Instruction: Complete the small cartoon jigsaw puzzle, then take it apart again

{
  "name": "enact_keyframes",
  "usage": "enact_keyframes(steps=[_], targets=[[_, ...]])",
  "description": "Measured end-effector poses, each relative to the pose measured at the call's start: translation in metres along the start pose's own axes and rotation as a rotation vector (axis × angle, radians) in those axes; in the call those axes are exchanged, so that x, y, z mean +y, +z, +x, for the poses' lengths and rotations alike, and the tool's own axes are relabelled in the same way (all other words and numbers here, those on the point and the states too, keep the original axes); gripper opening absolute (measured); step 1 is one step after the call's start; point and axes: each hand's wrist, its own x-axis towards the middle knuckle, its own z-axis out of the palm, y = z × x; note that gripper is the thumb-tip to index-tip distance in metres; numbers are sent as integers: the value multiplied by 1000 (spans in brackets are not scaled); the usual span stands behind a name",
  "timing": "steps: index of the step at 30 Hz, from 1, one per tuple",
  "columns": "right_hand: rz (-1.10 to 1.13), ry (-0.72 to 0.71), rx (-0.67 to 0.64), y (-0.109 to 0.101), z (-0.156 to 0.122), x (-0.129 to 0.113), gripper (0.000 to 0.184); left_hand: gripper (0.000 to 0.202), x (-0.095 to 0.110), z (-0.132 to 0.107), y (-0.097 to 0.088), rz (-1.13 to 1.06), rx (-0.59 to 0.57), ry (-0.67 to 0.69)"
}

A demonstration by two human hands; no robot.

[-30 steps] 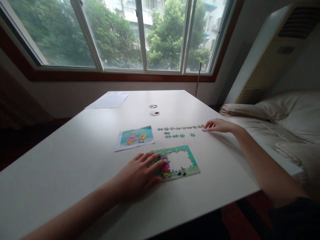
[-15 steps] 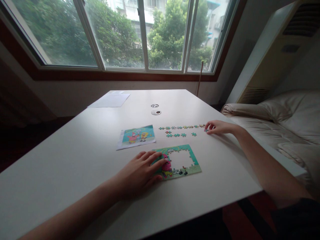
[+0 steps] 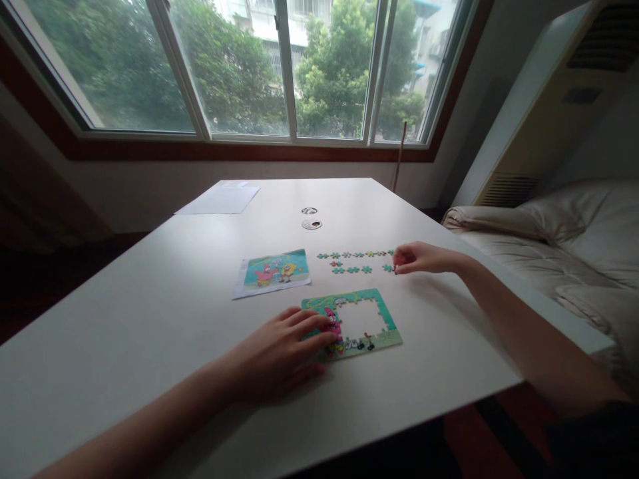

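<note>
A partly built cartoon jigsaw puzzle [image 3: 372,322] lies on the white table [image 3: 174,319], with a white unfilled gap in its middle. My left hand [image 3: 282,352] rests flat on the puzzle's left edge, fingers spread. Several loose pieces [image 3: 352,261] lie in two short rows beyond the puzzle. My right hand [image 3: 417,258] hovers at the right end of those rows, fingers pinched on a small puzzle piece. A printed reference picture [image 3: 273,271] of the same cartoon lies to the left of the rows.
A sheet of paper [image 3: 219,198] lies at the table's far left. Two round cable grommets [image 3: 310,218] sit mid-table. A cream sofa [image 3: 549,246] stands close to the table's right edge. Windows run along the far wall.
My right hand has drawn back leftward from the far right end of the piece row, pinched on a piece. My left hand has slid slightly lower along the puzzle's edge.
</note>
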Motion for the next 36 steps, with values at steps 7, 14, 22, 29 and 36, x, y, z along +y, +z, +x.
enact_keyframes(steps=[7,14,22,29,36], targets=[[142,-247,-129,73,-1,-73,26,39,1,0,1,38,-29,-19],[182,-224,-115,103,-6,-85,23,39,0,-1,2,33,12,1],[2,-283,-39,106,-6,-88,19,39,0,0,1,51,14,6],[-124,-303,46,113,-4,-85,18,41,0,-1,3,72,2,4],[-179,-290,36,114,-3,-84,20,40,0,-1,2,51,18,13]])
